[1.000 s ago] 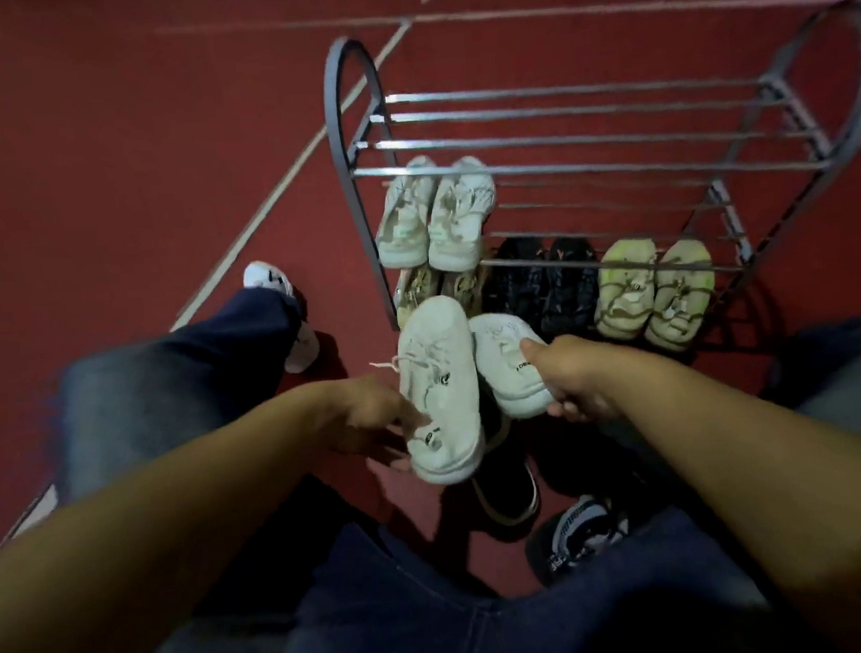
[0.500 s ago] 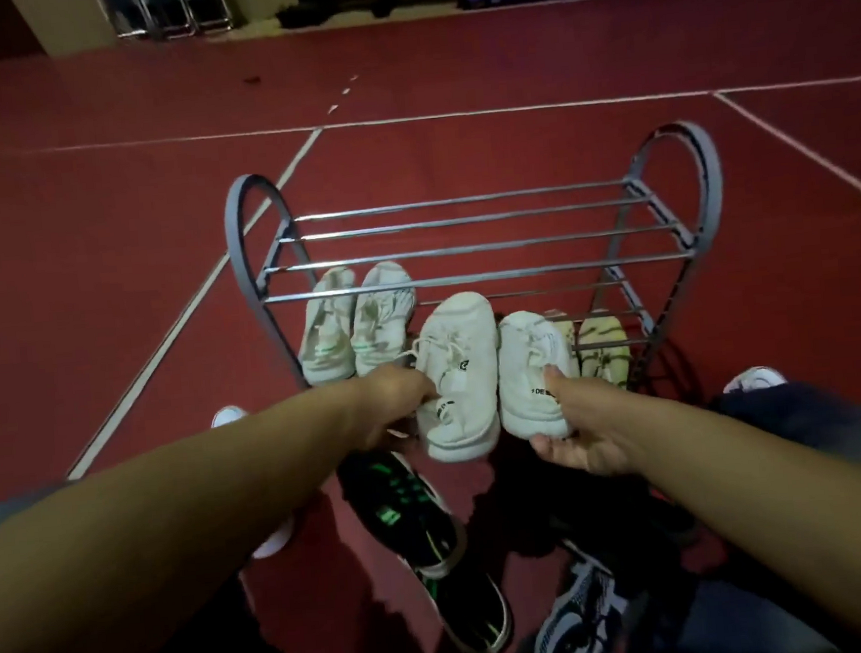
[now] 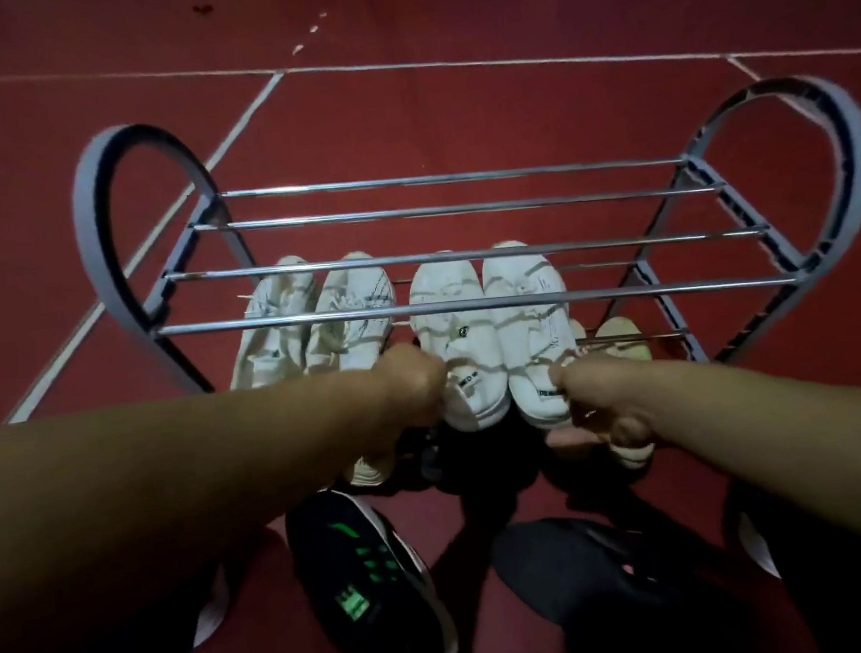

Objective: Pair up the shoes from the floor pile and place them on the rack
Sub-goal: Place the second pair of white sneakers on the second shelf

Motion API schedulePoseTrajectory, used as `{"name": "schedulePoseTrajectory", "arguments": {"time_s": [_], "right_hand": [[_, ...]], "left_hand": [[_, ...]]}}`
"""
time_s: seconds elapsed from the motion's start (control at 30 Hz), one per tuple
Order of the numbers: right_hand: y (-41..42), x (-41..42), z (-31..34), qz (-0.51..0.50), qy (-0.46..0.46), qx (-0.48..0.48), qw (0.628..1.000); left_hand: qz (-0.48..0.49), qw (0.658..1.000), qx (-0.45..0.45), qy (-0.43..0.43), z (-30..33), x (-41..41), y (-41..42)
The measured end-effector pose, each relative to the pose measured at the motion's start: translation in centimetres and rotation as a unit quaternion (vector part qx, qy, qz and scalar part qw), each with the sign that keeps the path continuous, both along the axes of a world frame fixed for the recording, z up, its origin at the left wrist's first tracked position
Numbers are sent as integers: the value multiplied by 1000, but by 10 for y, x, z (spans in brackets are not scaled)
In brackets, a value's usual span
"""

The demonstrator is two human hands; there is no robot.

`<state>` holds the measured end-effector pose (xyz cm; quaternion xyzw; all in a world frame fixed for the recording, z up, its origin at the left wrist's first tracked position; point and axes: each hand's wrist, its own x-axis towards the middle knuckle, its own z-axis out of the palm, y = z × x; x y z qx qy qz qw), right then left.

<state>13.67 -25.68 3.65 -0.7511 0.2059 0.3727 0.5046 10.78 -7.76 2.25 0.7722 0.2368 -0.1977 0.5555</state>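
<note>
Two white sneakers lie side by side under the top bars of the grey metal shoe rack (image 3: 102, 238), toes pointing away. My left hand (image 3: 412, 384) grips the heel of the left white sneaker (image 3: 457, 334). My right hand (image 3: 598, 395) grips the heel of the right white sneaker (image 3: 528, 318). Both sneakers sit on the middle shelf, to the right of another white pair (image 3: 315, 325). A pale yellow-green shoe (image 3: 620, 337) shows at the right, lower down.
On the red floor near me lie a black shoe with green marks (image 3: 365, 573) and a black shoe (image 3: 592, 571). More shoes sit half hidden under my hands on the bottom shelf. White court lines cross the floor behind the rack.
Both hands have carried the white sneakers forward from in front of the rack onto the middle shelf, beside the other white pair. The view has moved closer to the rack.
</note>
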Motion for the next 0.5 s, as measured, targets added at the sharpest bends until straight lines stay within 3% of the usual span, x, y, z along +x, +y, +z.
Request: {"name": "schedulePoseTrajectory", "arguments": {"time_s": [0.17, 0.33, 0.5], "right_hand": [[-1, 11, -1, -37, 5, 9, 999], [-3, 16, -15, -68, -5, -30, 997], [-5, 18, -21, -45, -1, -68, 997]], "left_hand": [[-3, 981, -102, 164, -30, -23, 3], [38, 980, -139, 139, -41, -9, -7], [76, 989, -90, 92, -52, -13, -12]]}}
